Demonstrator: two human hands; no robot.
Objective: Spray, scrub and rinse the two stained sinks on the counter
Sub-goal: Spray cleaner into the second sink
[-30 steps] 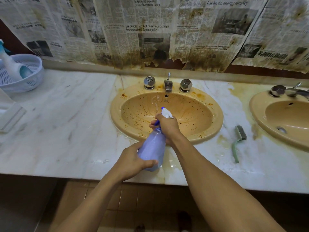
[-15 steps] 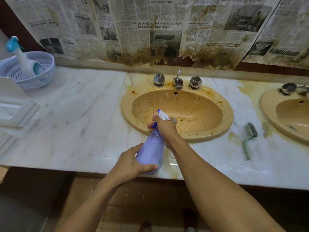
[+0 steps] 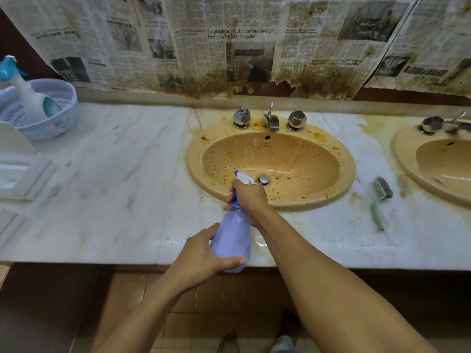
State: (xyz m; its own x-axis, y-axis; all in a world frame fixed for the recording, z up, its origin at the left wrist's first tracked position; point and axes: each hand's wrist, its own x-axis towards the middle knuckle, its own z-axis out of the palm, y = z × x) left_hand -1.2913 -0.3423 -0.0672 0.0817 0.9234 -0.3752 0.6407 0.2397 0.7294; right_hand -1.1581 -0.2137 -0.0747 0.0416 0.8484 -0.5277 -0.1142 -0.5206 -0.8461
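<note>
Spray bottle (image 3: 230,240) edged left, uncovering drain (image 3: 263,179) | right hand (image 3: 248,197) curled round neck | left hand (image 3: 201,258) curled round base

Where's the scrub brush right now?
Head view, right side: the scrub brush lies on the counter between the spattered sink and the second sink.

Washroom, twin sinks (image 3: 270,200), marble counter (image 3: 114,187)

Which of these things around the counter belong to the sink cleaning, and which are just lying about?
For the job: spray bottle, gripped by left hand and right hand; spotted sink; second sink at right; green scrub brush between them.
Lying about: pale basket with a teal-capped bottle in it; stained newspaper on the wall.
</note>
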